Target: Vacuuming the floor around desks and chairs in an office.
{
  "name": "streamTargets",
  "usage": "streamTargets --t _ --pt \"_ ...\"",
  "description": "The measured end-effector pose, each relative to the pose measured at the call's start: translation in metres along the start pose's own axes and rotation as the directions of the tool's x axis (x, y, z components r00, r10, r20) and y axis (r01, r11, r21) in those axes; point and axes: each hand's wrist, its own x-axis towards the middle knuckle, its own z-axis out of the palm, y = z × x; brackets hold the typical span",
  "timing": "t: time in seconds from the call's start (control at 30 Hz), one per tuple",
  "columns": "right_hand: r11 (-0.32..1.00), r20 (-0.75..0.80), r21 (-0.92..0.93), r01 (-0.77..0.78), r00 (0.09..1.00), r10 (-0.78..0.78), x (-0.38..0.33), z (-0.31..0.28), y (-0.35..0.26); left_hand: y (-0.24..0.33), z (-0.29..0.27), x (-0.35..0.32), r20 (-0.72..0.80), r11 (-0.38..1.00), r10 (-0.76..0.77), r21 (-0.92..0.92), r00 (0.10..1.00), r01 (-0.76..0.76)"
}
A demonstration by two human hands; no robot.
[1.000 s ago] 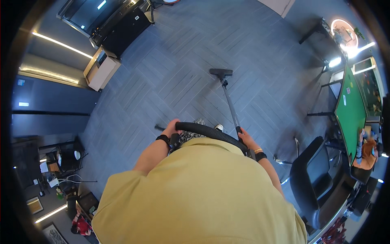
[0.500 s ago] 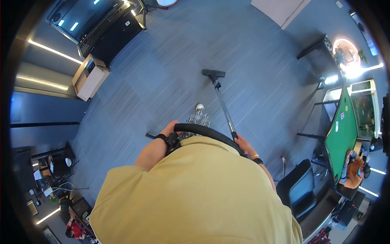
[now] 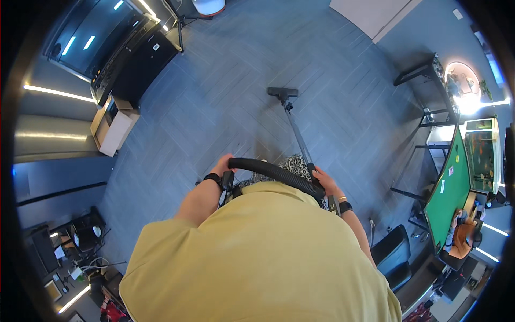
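Black ribbed hose (image 3: 276, 172): likely bendy; left fingers (image 3: 227, 159) closed round end.
Grey metal tube (image 3: 298, 134): likely stiff; best gripped where right fingers (image 3: 320, 174) close.

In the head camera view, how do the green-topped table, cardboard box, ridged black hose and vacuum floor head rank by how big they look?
1. Green-topped table
2. Cardboard box and ridged black hose: too close to rank
3. Vacuum floor head
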Motion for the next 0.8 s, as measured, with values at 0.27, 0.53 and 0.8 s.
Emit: streamTargets --t 0.27,0.53,0.8 --pt "1.000 -0.185 0.009 0.006 0.983 -0.005 0.062 -0.001 -0.098 0.098 0.044 0.052 0.143 0.675 0.521 0.535 0.842 -0.508" --pt "0.979 -0.084 -0.205 -0.023 0.996 0.006 0.154 -0.059 -0.245 0.168 0.076 0.158 -0.259 0.831 -0.404 -0.504 0.877 0.234" --pt "0.871 -0.176 -0.447 -0.203 0.975 0.136 0.181 -0.069 -0.386 0.161 0.056 0.245 -0.050 0.796 0.482 0.441 0.875 -0.414"
